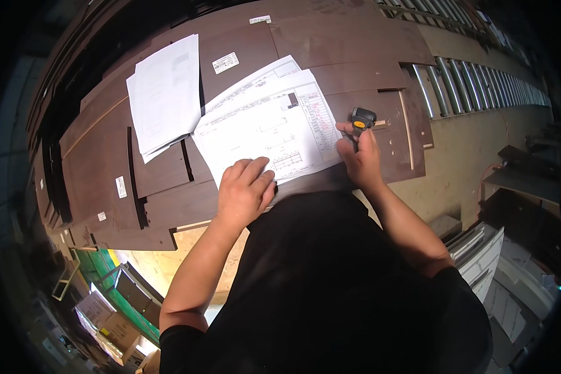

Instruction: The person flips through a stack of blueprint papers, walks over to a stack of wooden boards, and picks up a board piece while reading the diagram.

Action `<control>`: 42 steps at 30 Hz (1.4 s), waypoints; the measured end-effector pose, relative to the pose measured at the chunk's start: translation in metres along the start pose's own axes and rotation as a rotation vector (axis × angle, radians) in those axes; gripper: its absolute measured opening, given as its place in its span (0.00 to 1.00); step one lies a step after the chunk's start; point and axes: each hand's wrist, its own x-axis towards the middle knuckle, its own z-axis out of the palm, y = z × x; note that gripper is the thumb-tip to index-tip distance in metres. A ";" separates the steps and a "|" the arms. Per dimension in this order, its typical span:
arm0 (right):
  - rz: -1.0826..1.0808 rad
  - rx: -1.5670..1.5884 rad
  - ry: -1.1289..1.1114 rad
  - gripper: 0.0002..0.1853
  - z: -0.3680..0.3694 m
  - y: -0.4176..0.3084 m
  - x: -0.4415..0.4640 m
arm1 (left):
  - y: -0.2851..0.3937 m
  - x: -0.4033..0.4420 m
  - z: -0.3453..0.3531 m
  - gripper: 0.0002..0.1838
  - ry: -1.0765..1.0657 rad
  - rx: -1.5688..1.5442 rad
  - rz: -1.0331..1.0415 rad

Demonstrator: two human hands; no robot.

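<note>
My left hand [246, 192] rests on the lower left part of a printed drawing sheet [249, 140], fingers laid on the paper and holding nothing. At the sheet's right edge, my right hand [363, 159] is closed on a small black barcode scanner [363, 118] with a yellow button. Line drawings and a table with red marks are printed on the sheet. A dark little rectangle [292, 100] shows near its top. Beneath it another printed sheet [287, 64] sticks out. A pile of white papers [165, 93] lies to the left.
Brown panels [336, 43] lie stacked under the papers, some bearing white labels [225, 62]. Roller conveyors [480, 86] run at the right. Cardboard boxes [115, 330] stand at lower left, and white boards [480, 262] lean at lower right.
</note>
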 end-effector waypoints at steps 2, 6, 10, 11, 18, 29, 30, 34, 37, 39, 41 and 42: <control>0.026 0.060 0.003 0.25 0.000 0.001 0.000 | -0.003 -0.001 0.002 0.10 -0.015 -0.082 -0.017; 0.190 0.267 -0.018 0.25 0.000 0.011 -0.005 | -0.007 -0.003 0.008 0.06 -0.031 -0.235 -0.145; 0.227 0.418 -0.003 0.25 -0.002 0.009 -0.005 | -0.010 0.000 -0.004 0.05 -0.146 -0.470 -0.389; 0.215 0.451 0.010 0.23 -0.001 0.010 -0.005 | -0.010 0.002 -0.007 0.05 -0.162 -0.570 -0.485; 0.291 0.422 -0.014 0.17 -0.002 0.012 -0.004 | -0.034 -0.001 -0.031 0.08 0.169 -0.950 -0.927; 0.103 -0.059 0.002 0.25 0.004 -0.005 0.001 | -0.146 0.007 -0.099 0.16 0.744 -0.918 -0.872; 0.099 -0.062 0.002 0.25 0.004 -0.005 0.001 | -0.151 0.005 -0.101 0.16 0.705 -0.914 -0.892; 0.082 -0.078 0.013 0.25 0.005 -0.003 0.001 | -0.153 0.002 -0.104 0.15 0.597 -0.982 -0.897; 0.066 -0.101 0.014 0.25 0.005 -0.004 0.001 | -0.153 0.000 -0.106 0.14 0.520 -0.985 -0.944; 0.054 -0.107 0.016 0.25 0.005 -0.004 0.002 | -0.164 -0.006 -0.103 0.14 0.517 -0.949 -0.955; 0.043 -0.100 0.021 0.25 0.007 -0.002 0.001 | -0.166 -0.007 -0.103 0.13 0.553 -0.955 -0.954; 0.032 -0.114 0.022 0.25 0.007 -0.002 0.002 | -0.165 -0.006 -0.103 0.12 0.572 -0.957 -0.952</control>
